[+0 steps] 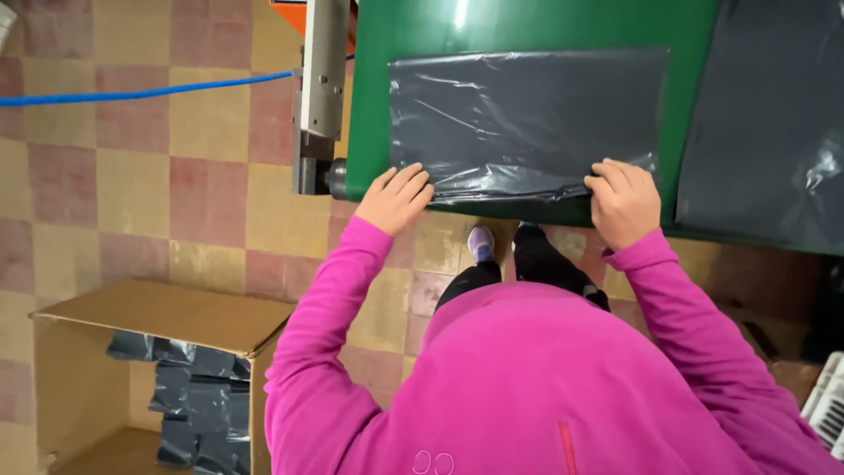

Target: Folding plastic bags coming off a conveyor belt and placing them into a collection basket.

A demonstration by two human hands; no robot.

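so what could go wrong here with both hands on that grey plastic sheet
1. The thin dark grey plastic sheet already wrinkles along its near edge, between the left hand and the right hand; an uneven pull could crease it further.
2. It lies on a smooth green belt surface and may slip askew.
3. The left hand sits close to the metal roller end, possibly a pinch point.
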